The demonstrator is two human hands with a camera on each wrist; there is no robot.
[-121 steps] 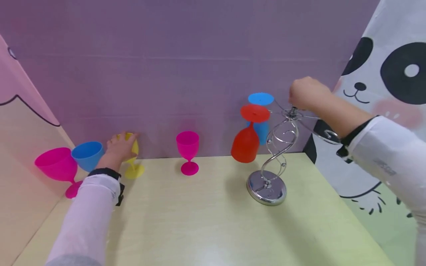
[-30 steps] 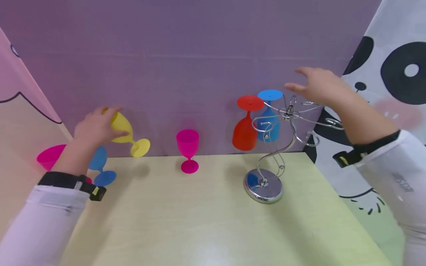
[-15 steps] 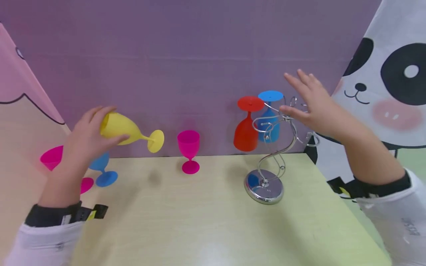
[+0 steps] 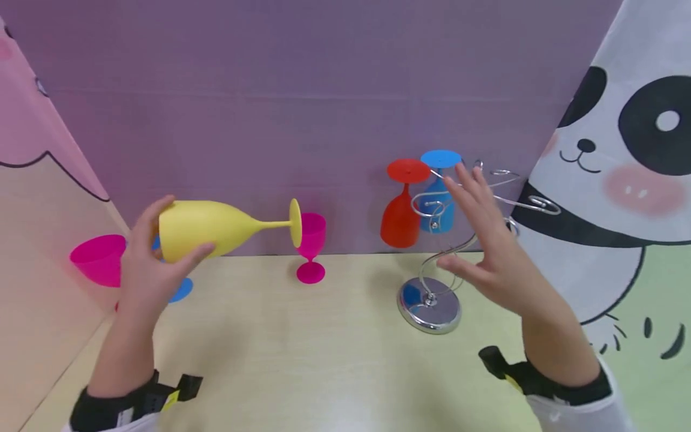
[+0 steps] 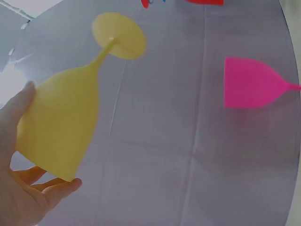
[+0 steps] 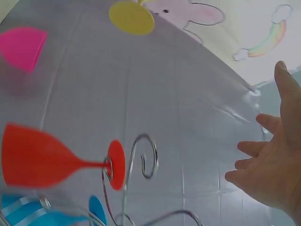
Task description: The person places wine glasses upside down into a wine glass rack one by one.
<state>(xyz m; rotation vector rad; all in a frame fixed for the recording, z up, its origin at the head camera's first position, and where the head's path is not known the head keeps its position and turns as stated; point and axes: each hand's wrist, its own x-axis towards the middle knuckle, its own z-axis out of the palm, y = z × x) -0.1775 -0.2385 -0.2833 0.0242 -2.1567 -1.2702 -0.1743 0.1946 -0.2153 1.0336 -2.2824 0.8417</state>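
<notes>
My left hand (image 4: 153, 258) grips a yellow plastic goblet (image 4: 207, 228) near its rim, thumb on one side and fingers on the other. The goblet lies sideways in the air, its foot pointing right. My right hand (image 4: 496, 252) is raised with spread fingers and holds nothing, just in front of a chrome wire glass rack (image 4: 430, 305) with curled arms. From the rack hang a red goblet (image 4: 400, 219) and a blue goblet (image 4: 439, 158), both upside down. In the right wrist view, the red goblet's foot (image 6: 116, 165) sits on a wire loop.
A magenta goblet (image 4: 311, 273) stands upright by the back wall, partly behind the yellow foot. At the left, another magenta goblet (image 4: 97, 259) and a blue goblet (image 4: 182, 290) stand partly hidden by my left hand. A panda-print sheet (image 4: 642, 156) hangs at the right.
The left hand has taken the yellow goblet off the table, tipped it sideways and brought it nearer and rightward. The right hand has let go of the rack's top, opened, and come lower and closer.
</notes>
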